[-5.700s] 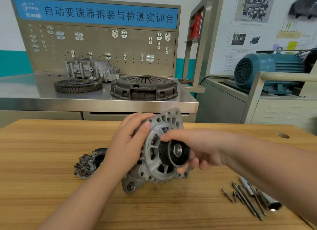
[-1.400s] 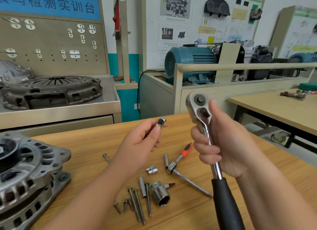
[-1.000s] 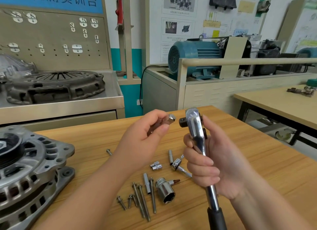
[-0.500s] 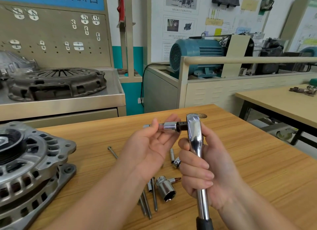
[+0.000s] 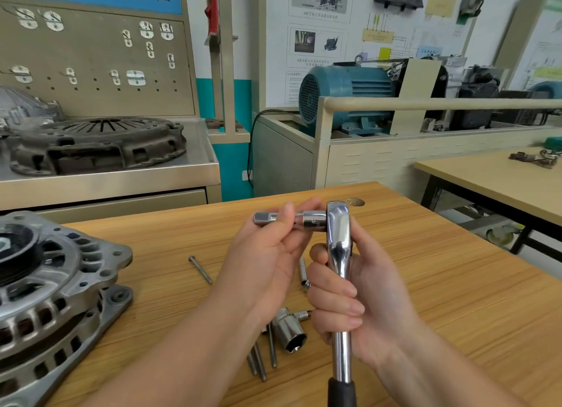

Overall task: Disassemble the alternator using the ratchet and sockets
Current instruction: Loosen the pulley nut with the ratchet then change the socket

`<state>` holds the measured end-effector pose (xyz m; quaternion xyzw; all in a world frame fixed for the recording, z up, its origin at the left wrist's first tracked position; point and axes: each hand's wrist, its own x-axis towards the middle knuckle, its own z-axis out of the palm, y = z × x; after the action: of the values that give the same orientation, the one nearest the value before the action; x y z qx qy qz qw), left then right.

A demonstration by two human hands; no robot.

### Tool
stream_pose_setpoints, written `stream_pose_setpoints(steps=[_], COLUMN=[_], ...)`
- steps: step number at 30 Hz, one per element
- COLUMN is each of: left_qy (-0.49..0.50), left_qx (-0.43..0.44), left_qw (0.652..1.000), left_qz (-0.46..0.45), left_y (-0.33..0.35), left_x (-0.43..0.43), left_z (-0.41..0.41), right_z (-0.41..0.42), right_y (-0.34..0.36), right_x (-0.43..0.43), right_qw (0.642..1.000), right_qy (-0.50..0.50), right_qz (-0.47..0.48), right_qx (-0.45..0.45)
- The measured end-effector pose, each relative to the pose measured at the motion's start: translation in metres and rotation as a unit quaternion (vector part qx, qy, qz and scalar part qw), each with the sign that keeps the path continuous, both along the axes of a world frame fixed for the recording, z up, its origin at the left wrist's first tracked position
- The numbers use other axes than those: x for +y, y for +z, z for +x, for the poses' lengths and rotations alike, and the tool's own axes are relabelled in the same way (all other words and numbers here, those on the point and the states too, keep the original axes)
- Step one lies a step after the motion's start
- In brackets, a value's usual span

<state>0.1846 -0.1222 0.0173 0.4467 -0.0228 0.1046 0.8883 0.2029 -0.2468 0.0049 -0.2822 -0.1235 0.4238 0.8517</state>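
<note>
The ratchet (image 5: 338,254) is held upright near the middle of the view, head at twelve o'clock and black grip at six. Its chrome shank is grasped by the right hand (image 5: 365,300), all fingers wrapped round it. A short extension bar (image 5: 314,220) is seated against the ratchet head and sticks out level toward nine o'clock. It is pinched between the thumb and fingers of the left hand (image 5: 267,260), with its square end left bare beyond the thumb.

The alternator (image 5: 51,300) is set on the wooden table (image 5: 456,285) at eight o'clock, well apart from both hands, its pulley face turned up and partly cut off by the edge of the view. A large socket (image 5: 289,333) is laid on its side on the table beneath the wrists, at six o'clock from the left hand. Several long bolts (image 5: 261,361) are laid just beside it. A single bolt (image 5: 200,270) is placed alone at nine o'clock from the left hand, between it and the alternator. A small socket (image 5: 303,273) is partly hidden between the two hands.
</note>
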Motion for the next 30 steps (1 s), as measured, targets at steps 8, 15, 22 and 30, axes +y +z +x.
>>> stream_pose_setpoints(steps=[8,15,22,30], left_qy=[-0.113,-0.189,-0.121,-0.002], left_qx=[0.076,0.062,-0.028,0.059], left_qw=[0.691,0.479,0.495,0.975], left_qz=[0.71,0.855,0.86,0.216], left_y=[0.012,-0.016,-0.027,-0.003], left_x=[0.052,0.037,0.036,0.056], left_z=[-0.006,-0.003,0.003,0.005], right_z=[0.016,0.024,0.027,0.024], right_y=[0.007,0.005,-0.002,0.005], right_x=[-0.017,-0.023,-0.022,-0.024], right_qw=[0.999,0.999,0.999,0.999], right_qy=[-0.036,-0.049,-0.035,-0.043], right_qz=[0.003,-0.007,0.002,0.025], right_qx=[-0.006,0.01,0.026,0.012])
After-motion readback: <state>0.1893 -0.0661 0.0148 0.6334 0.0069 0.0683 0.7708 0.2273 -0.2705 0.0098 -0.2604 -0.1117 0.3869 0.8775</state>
